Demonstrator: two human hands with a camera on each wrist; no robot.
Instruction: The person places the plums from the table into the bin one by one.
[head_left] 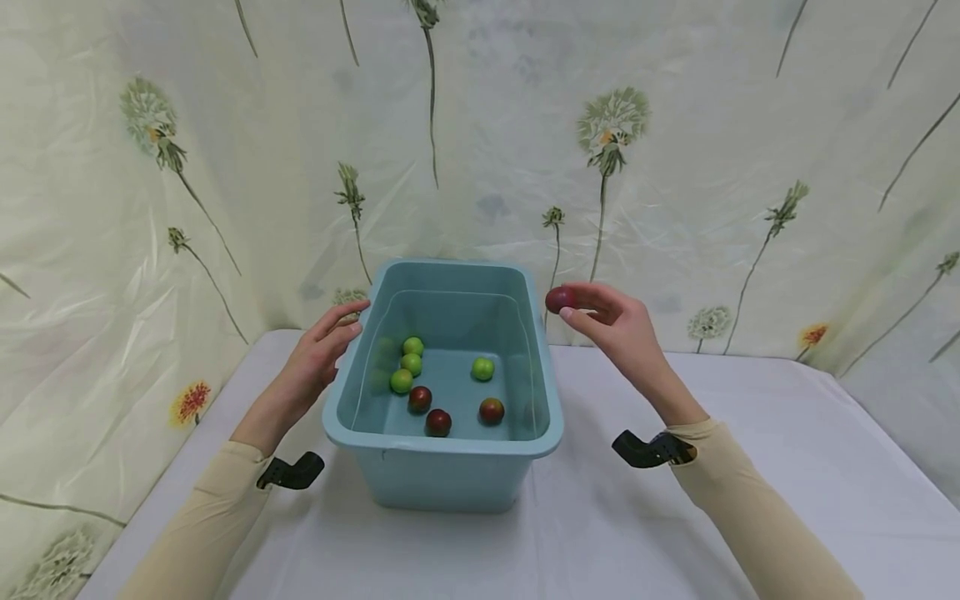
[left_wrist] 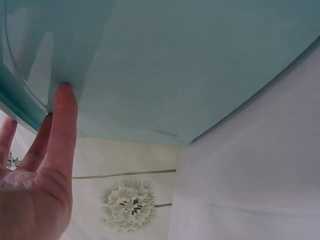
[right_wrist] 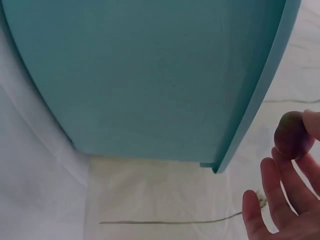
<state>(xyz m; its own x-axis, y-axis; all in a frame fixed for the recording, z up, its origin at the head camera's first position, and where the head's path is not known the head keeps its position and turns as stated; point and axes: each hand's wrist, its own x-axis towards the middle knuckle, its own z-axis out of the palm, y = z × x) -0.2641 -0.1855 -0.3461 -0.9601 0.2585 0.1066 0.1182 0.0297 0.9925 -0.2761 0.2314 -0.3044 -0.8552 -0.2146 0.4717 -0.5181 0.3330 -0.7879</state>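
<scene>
A light blue plastic bin (head_left: 450, 475) stands on the table between the hands. My left hand (head_left: 318, 354) is at its left side, thumb and fingers extended near the rim; in the left wrist view a fingertip (left_wrist: 64, 92) touches the outer wall. Just outside the right rim, my right hand (head_left: 618, 325) pinches a dark red plum (head_left: 559, 299) between thumb and fingers. The right wrist view shows this plum (right_wrist: 292, 135) beside the bin's rim, with the other fingers spread below. Inside the bin lie several small green fruits (head_left: 410, 363) and three dark red ones (head_left: 438, 422).
A white cloth (head_left: 750, 450) covers the table. Behind and to the left hangs a pale curtain (head_left: 487, 150) printed with dandelions, close to the bin's far end. Each wrist bears a black strap mount (head_left: 652, 450).
</scene>
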